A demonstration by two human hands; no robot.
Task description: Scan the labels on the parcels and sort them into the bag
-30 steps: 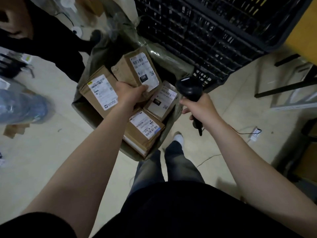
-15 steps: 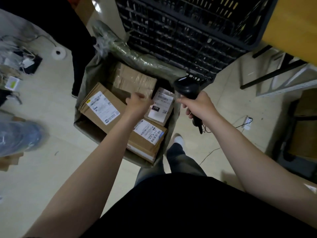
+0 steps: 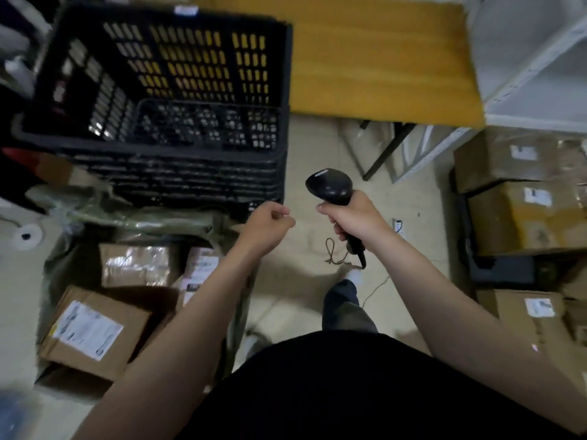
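Right grip (image 3: 352, 217) is clenching the scanner (image 3: 330, 187) upright, seemingly ready for labels; left grip (image 3: 270, 222) is hovering loosely curled, empty, near the bag (image 3: 152, 221) holding parcels (image 3: 92, 331).

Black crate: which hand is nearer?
Left. The left hand hangs empty just off the near right corner of the black crate; the right hand grips the scanner farther right, clear of it.

1 head-worn camera looks steeply down at the floor (image 3: 313, 144).
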